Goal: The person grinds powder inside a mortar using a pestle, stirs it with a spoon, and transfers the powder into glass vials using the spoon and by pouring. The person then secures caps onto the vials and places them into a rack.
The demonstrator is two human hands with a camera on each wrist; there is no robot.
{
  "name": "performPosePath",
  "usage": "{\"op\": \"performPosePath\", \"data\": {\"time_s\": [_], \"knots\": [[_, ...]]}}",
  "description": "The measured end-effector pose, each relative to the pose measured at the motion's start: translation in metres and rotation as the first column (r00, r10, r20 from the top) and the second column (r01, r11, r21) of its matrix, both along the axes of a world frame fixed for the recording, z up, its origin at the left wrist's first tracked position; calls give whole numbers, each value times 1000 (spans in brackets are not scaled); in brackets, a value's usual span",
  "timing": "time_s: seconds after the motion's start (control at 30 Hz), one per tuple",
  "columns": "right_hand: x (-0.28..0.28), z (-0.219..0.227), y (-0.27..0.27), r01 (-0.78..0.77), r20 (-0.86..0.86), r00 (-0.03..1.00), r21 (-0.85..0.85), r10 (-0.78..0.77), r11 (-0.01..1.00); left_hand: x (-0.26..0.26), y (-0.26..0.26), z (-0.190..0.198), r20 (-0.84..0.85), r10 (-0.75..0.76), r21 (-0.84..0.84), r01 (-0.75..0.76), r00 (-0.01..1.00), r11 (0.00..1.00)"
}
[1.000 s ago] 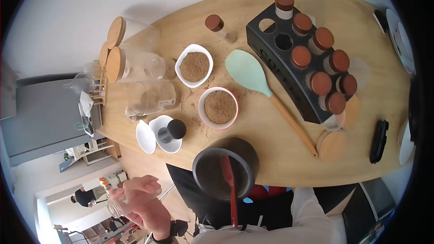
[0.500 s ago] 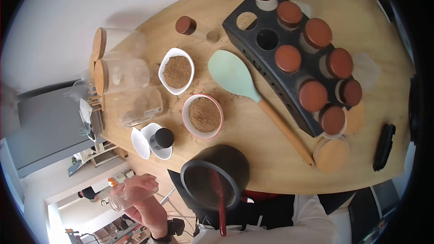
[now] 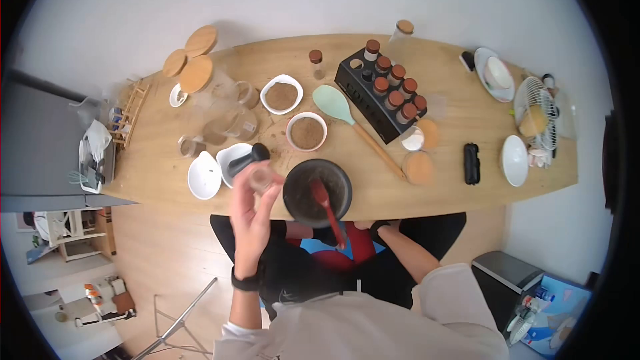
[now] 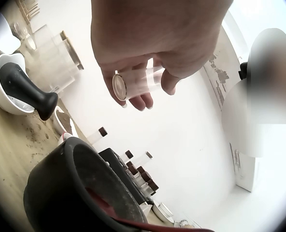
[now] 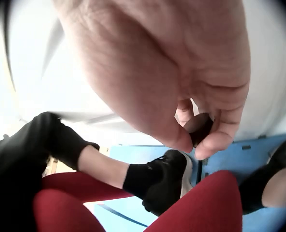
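Note:
My left hand holds a small clear glass jar between thumb and fingers, raised left of the dark pot. The jar has no lid on it, and its round end faces up in the head view. A red spatula leans inside the pot, its handle over the rim. Below the table edge, my right hand pinches a dark brown round cap; in the head view the edge partly hides this hand. Bowls of brown powder, one white and one red-rimmed, stand behind the pot.
A black pestle lies in a white bowl by the left hand. A black rack of brown-capped jars stands back right, beside a mint spatula. Clear jars with wooden lids stand left.
My left hand has carried the glass jar from beyond the table's left front edge to beside the pot. The head view has shifted and takes in more of the table; my right forearm now shows.

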State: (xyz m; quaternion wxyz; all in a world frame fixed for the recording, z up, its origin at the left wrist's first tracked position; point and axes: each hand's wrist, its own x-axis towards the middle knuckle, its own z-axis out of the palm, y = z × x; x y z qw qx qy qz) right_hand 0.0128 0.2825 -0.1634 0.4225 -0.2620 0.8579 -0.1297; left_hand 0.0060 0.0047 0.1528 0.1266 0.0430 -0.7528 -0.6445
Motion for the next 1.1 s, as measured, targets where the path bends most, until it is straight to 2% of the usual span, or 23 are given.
{"op": "performPosePath", "data": {"time_s": [0.03, 0.07, 0.1, 0.17, 0.2, 0.27, 0.33, 0.4, 0.43, 0.47, 0.53, 0.57, 0.63, 0.73, 0.87, 0.93, 1.1], "knots": [[12, 14, 2, 6, -8, 1000, 22, -5, 1000, 1, -2, -5, -10, -6, 8, 6, 1000, 1000], [20, 9, 16, 88, 3, 996, -186, -89, 979, 0, 2, 2, -9, -36, 72, 36, 999, 997], [22, 40, 21, 135, 13, 990, -333, -139, 933, 0, 3, -4, -52, -35, 71, 38, 998, 997], [37, 98, 35, 53, -61, 996, -259, -71, 964, 1, 0, -7, -71, -132, 59, 137, 989, 989], [40, 159, 35, 83, 2, 996, -274, -85, 958, 2, 0, -12, -83, -120, 81, 127, 989, 989], [42, 254, 35, -4, 51, 998, -329, 23, 944, 5, 3, -18, -110, -103, 68, 111, 989, 991], [38, 335, 26, 73, 118, 993, -418, -25, 906, 8, 9, -15, -148, -89, 98, 104, 985, 990], [31, 392, 19, 193, 72, 981, -508, -182, 840, 12, 20, -11, -211, -106, 91, 127, 972, 988], [25, 413, 14, 136, -97, 973, -494, -210, 859, 15, 25, -12, -212, -111, 107, 136, 971, 985], [15, 428, 8, 106, -208, 941, -567, -267, 817, 16, 30, -14, -198, -142, 137, 171, 970, 976], [-10, 445, -9, 55, -327, 885, -634, -331, 771, 14, 40, -17, -211, -174, 180, 214, 962, 960], [-20, 445, -16, 53, -331, 885, -627, -327, 777, 14, 43, -16, -213, -172, 188, 213, 962, 959], [-39, 438, -29, 67, -343, 847, -688, -406, 722, 13, 45, -14, -242, -176, 177, 222, 954, 959], [-49, 434, -49, 83, -282, 869, -725, -406, 684, 12, 46, -14, -301, -135, 134, 182, 944, 974], [-58, 435, -59, 95, -215, 915, -709, -343, 699, 8, 46, -22, -314, -114, 168, 173, 943, 970], [-62, 438, -60, 53, -269, 916, -654, -299, 754, 5, 44, -24, -286, -136, 152, 185, 948, 971], [-73, 436, -53, -58, -366, 903, -619, -223, 783, -1, 47, -22, -296, -155, 142, 204, 943, 969]]}}
